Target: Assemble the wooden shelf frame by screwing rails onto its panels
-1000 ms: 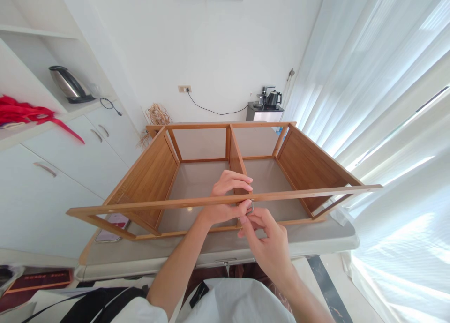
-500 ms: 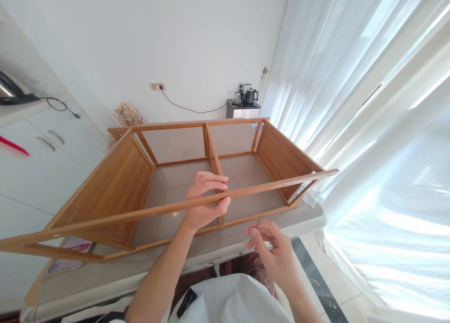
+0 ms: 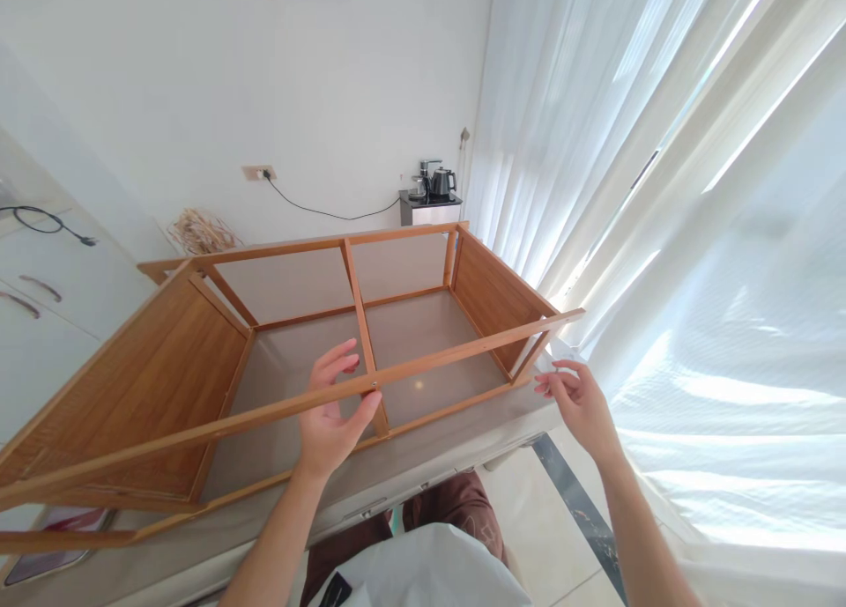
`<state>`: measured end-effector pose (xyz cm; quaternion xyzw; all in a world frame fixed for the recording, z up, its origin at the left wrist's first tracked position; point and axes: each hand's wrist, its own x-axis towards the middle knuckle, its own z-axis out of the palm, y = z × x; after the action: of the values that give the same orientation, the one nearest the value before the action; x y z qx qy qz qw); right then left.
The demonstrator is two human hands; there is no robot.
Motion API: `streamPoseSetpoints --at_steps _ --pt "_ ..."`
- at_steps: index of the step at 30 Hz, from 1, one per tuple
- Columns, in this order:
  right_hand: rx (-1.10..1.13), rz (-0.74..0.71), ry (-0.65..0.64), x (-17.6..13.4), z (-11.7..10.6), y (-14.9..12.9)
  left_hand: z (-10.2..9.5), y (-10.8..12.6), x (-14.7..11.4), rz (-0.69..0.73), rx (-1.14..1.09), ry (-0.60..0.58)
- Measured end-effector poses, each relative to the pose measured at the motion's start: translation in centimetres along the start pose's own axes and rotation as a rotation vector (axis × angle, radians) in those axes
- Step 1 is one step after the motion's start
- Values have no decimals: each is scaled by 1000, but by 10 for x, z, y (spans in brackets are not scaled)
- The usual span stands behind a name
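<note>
A wooden frame with panelled ends and a middle crossbar lies on the table. My left hand is at its front rail, just left of the crossbar joint. The fingers are apart above the rail and the thumb is below it, near a small metal screw head. Out past the frame's right front corner, my right hand pinches a small bent metal hex key, mostly hidden by the fingertips.
A phone-like flat item lies under the frame's left front corner. White curtains hang close on the right. A kettle stands on a small black-topped cabinet by the wall. Dried stems are behind the table.
My right hand has moved right, away from the crossbar, with the hex key. My left hand's fingers have loosened and shifted left of the joint. The view has turned to the right.
</note>
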<state>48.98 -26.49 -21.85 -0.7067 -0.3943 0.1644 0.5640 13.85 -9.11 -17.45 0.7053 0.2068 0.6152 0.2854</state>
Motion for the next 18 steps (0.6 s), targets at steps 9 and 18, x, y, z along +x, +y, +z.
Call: streamPoseSetpoints --at_steps 9,18 --pt "-476 -70 -306 69 -17 17 3 -7 -32 -206 56 127" --pt "-735 -101 -643 92 -26 3 51 36 -82 98 49 -107"
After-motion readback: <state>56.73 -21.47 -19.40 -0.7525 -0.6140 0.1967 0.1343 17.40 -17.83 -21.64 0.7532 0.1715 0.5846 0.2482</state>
